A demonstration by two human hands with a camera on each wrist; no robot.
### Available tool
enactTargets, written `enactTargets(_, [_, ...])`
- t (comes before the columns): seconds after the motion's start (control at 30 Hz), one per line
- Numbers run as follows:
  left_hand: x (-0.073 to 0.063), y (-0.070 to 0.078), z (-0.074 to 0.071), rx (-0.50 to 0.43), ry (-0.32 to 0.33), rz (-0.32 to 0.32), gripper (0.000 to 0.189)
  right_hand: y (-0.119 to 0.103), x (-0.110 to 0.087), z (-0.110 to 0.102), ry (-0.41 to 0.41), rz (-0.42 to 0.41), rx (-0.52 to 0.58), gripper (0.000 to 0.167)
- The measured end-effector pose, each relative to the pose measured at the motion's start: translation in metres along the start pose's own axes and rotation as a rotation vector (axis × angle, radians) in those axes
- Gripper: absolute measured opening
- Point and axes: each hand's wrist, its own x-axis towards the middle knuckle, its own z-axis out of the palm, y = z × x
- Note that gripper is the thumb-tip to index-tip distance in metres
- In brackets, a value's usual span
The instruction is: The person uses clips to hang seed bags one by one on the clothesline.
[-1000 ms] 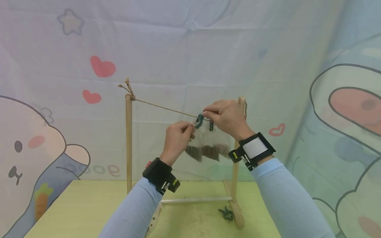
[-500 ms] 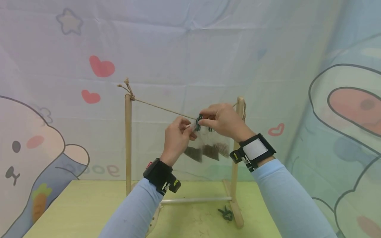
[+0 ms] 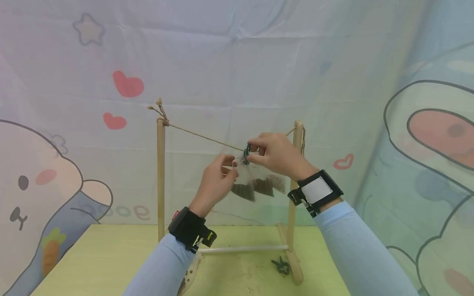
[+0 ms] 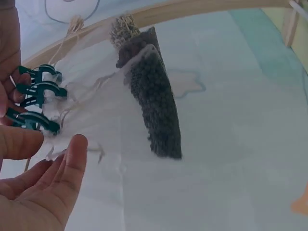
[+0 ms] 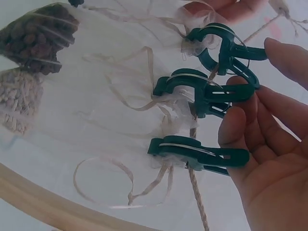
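Three green plastic clips [image 5: 197,98] sit along a sagging twine line [image 3: 201,135], each over the gathered top of a see-through drawstring bag. Below hang the bags' contents: dark pellets [image 4: 154,103], reddish-brown lumps [image 5: 38,38] and pale grains [image 5: 19,98]. With thumb and finger, my right hand [image 3: 275,153] pinches the handles of the leftmost clip [image 5: 216,48], which grips the dark bag's top at the twine. Just left of that clip, my left hand [image 3: 216,179] has its fingers loosely spread, a white drawstring loop [image 3: 234,163] at its fingertips.
Two wooden posts, left [image 3: 161,176] and right [image 3: 292,213], carry the twine over a yellow-green table [image 3: 111,255]. A loose green clip [image 3: 281,265] lies by the right foot. A spotted pale item [image 3: 189,275] is partly hidden behind the left forearm.
My left hand has loosened its pinch on the bag top and drawn slightly down and left. My right hand has lowered a little, keeping hold of the clip.
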Motion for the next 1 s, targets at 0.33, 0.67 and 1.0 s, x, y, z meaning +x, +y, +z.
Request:
enactTargets(0.33, [-0.048, -0.019, -0.024, 0.352, 0.105, 0.213, 0.039, 0.002, -0.037, 0.008, 0.356, -0.176, -0.057, 0.037])
enactTargets(0.67, [-0.097, -0.040, -0.030, 0.598, 0.233, 0.314, 0.046, 0.009, -0.097, 0.054, 0.556, -0.193, -0.058, 0.036])
enactTargets(1.0, [-0.131, -0.075, -0.012, 0.699, 0.296, 0.351, 0.051, 0.018, -0.147, 0.117, 0.537, -0.055, 0.000, 0.042])
